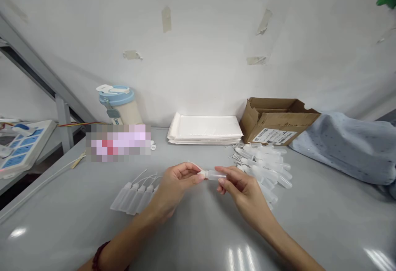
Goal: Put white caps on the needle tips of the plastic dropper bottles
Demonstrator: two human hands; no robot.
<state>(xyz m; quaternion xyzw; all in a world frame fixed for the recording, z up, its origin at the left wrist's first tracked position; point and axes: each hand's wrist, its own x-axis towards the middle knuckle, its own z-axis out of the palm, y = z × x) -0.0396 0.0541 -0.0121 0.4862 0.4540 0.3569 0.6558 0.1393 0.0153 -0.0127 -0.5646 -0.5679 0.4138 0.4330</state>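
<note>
Over the middle of the grey table [198,238], a small translucent squeeze bottle [215,175] lies sideways between both hands. My left hand [175,186] is closed on its white cap end, where a thin tube shows. Thumb and fingers of my right hand [246,188] pinch the clear body near its base. Beside my left wrist, several similar bottles [128,199] lie in a neat row, tubes pointing away, some partly hidden by the hand. A loose heap of bottles [262,163] lies beyond my right hand, which covers part of it.
White padded envelopes [207,128] are stacked against the wall, beside an open cardboard box [278,118]. Blue-grey cloth [346,151] lies at the right. A blue-lidded cup [122,106] stands behind a blurred pinkish item [123,141]. Far left is a power strip [26,147].
</note>
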